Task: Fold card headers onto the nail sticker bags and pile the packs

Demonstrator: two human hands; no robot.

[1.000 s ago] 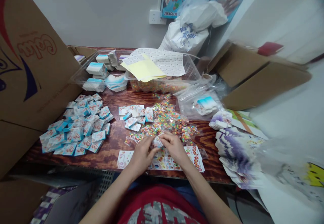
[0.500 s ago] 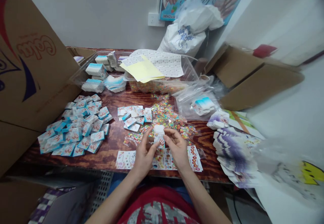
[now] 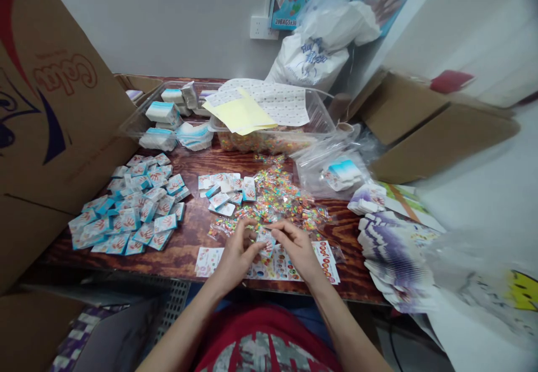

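White printed box point(image 3: 267, 245) (just one) between left hand point(image 3: 235, 255) and right hand point(image 3: 296, 247)

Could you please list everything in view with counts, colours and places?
Held box: one, mostly white, front centre
Small boxes: many, white-blue, left and centre
Packets: many, multicoloured, centre
Printed sheets: several, white, front edge
Containers: two, clear, back
Papers: at least two, yellow, white, back
Plastic bag: one, clear, right of packets
Cards: many, purple-white, right
Cartons: at least two, brown, both sides
Sack: one, white, back
Picture panel: one, blue, behind sack
Socket: one, white, back
Table: one, brown, middle
Shirt: one, red, bottom
Left hand: one, bare, on held box
Right hand: one, bare, at held box
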